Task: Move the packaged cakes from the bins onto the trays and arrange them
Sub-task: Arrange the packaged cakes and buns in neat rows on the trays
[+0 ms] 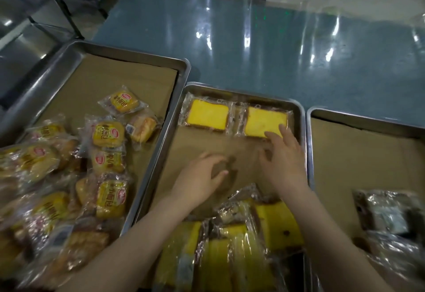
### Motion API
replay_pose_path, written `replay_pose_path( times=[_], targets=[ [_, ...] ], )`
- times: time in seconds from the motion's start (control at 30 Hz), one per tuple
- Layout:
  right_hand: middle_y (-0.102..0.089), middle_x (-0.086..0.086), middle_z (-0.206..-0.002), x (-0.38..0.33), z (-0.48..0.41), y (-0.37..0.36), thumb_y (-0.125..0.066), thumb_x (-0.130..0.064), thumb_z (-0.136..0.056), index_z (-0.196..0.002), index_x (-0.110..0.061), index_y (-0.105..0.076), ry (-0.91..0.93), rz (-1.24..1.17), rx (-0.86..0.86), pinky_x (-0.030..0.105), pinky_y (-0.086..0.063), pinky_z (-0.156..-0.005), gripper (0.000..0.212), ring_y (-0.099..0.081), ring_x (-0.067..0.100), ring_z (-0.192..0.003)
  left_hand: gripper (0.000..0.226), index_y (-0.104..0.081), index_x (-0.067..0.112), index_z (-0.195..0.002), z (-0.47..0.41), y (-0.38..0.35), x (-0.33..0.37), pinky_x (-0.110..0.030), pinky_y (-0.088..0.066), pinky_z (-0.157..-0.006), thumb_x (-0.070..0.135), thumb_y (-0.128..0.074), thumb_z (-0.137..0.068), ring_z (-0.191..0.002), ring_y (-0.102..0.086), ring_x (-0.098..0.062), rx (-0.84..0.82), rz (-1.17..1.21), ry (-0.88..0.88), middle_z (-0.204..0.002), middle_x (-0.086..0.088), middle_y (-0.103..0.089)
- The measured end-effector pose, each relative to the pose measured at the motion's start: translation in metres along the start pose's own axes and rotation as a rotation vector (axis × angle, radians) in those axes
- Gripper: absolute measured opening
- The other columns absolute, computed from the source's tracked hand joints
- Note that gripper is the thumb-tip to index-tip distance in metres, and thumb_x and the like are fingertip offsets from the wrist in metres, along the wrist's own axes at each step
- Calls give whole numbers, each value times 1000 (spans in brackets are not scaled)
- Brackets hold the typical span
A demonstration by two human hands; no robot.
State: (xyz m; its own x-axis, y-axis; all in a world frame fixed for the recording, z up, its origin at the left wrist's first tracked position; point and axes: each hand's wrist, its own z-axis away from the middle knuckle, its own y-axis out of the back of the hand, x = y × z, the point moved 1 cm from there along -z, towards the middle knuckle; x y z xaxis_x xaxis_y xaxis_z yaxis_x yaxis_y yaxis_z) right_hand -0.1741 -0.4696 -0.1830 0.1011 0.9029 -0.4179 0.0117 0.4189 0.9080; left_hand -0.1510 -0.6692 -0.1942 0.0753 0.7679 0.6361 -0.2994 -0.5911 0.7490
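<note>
The two square yellow cake slices in clear film, one [208, 115] beside the other [262, 120], lie flat in a row at the far end of the middle steel tray [303, 144], in the centre of the frame. More of the same wrapped yellow slices [241, 245] are heaped at its near end, bottom centre.

Your right hand [284, 160] has its fingers spread and holds nothing; its fingertips [271, 134] touch the near edge of the right-hand slice. Your left hand [202, 176] hangs loosely curled and empty over the bare brown paper liner [190, 144].

Expect each slice to be light and soft. The film looks slick and crinkly, and the sponge inside would likely dent under a squeeze. Take one by its two long sides with flat fingers, or pinch the crimped seam at an end, and don't press on the yellow face.

The tray's raised rim sits close behind and to the right of the laid row, so slide new slices in from the near side. The open paper between the row and the heap is your working room.

On the left, a larger steel tray [128, 50] holds small yellow-wrapped buns [108, 134]. On the right, a third steel tray [368, 118] holds dark, shiny packets [388, 213] at lower right. The plastic-covered blue bench [253, 45] lies beyond.
</note>
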Motion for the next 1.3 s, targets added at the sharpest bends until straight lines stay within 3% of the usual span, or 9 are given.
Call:
replay_pose_path(
  times=[0.1,0.2,0.33,0.47,0.67,0.87,1.0,1.13,1.3],
  targets=[
    [-61,0,-120,14,39,18,-54,-13,-90,-116,-19,-65,36,-164,-34,33,-44,-91,29,-56,21,-111,26,-65,29,-110,25,-9,3,-20,-47,-79,34,-66,-85,-91,-61,-5,-127,97,107,-104,10,-67],
    [-61,-16,-93,29,68,22,-53,-12,-91,-106,-28,-69,-5,-227,-130,20,-37,-71,27,-56,6,-87,34,-62,25,-115,40,-21,5,-18,-44,-77,35,-69,-82,-90,-59,-5,-246,123,154,-105,9,-67],
    [-58,-15,-99,41,92,20,-57,-17,-91,-112,-26,-68,15,-184,-159,19,-37,-79,25,-54,9,-100,36,-59,21,-121,44,-32,13,-23,-44,-73,34,-62,-87,-90,-60,-16,-284,45,156,-108,-1,-66],
    [-62,-12,-101,40,111,19,-65,-35,-86,-112,-27,-67,128,-85,-238,31,-42,-91,27,-51,15,-101,25,-64,9,-92,44,-32,16,-28,-36,-60,34,-62,-88,-67,-53,-19,-359,24,185,-84,-10,-65],
    [-49,-18,-89,41,121,22,-63,-30,-87,-79,-36,-53,-30,-235,-73,33,-48,-80,13,-53,12,-90,15,-53,22,-76,57,-18,-4,-26,-40,-61,24,-63,-88,-68,-55,-11,-84,374,268,-75,4,-62],
    [-51,-13,-86,34,109,27,-57,-29,-88,-81,-23,-56,-20,-291,76,40,-48,-78,9,-52,15,-87,14,-58,11,-92,56,15,-27,-38,-49,-81,21,-66,-86,-88,-61,-21,251,669,456,-95,-7,-65],
    [-52,-7,-89,21,86,24,-54,-30,-91,-85,-20,-56,-23,-287,131,42,-48,-80,12,-52,18,-90,13,-59,20,-98,52,39,-37,-45,-52,-83,24,-64,-87,-90,-63,-22,361,726,475,-100,-7,-66],
    [-50,-7,-88,8,60,25,-56,-24,-92,-86,-17,-57,2,-288,167,44,-47,-82,9,-50,18,-89,26,-62,29,-111,46,65,-36,-21,-50,-79,20,-64,-87,-97,-61,-1,516,574,293,-103,14,-66],
    [-54,-4,-95,5,35,23,-55,-22,-93,-90,-17,-59,-23,-284,185,45,-45,-88,8,-50,19,-96,43,-72,30,-81,31,73,-28,-6,-44,-83,-12,-63,-77,-97,-59,9,433,448,12,-93,19,-68]
  ],
)
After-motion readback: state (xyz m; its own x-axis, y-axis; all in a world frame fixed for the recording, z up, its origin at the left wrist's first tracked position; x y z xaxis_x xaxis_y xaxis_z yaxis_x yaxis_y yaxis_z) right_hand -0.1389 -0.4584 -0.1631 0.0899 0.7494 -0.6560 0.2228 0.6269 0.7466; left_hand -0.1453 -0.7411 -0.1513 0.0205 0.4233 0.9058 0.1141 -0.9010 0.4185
